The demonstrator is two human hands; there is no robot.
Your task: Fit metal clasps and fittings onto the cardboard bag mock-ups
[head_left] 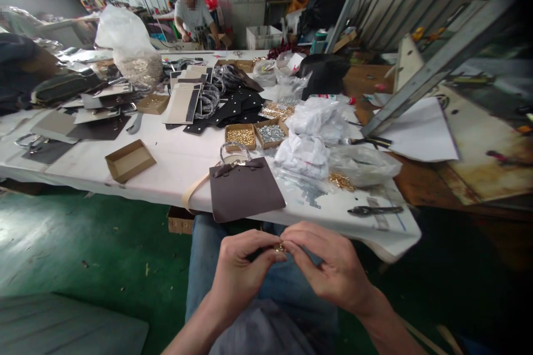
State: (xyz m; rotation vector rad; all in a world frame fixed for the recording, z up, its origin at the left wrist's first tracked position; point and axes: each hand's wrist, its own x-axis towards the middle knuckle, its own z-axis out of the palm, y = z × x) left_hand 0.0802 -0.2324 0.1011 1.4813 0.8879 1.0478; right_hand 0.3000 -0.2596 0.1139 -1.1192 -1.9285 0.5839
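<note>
Below white table [179,162]; fingers of left hand [238,276] and right hand [333,270] pinch small gold fitting [279,247].

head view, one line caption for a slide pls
Left hand and right hand pinch a small gold fitting above the lap, before a brown leather panel on a cluttered white table.

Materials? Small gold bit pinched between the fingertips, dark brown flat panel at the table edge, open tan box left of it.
Small gold-coloured piece, pinched by left hand and right hand: probably plated metal, as it glints; too small to be sure. Dark brown flat panel: looks like leather or faux leather, with a matte, smooth surface. Open tan box: plain cardboard, with dull, folded walls.
</note>
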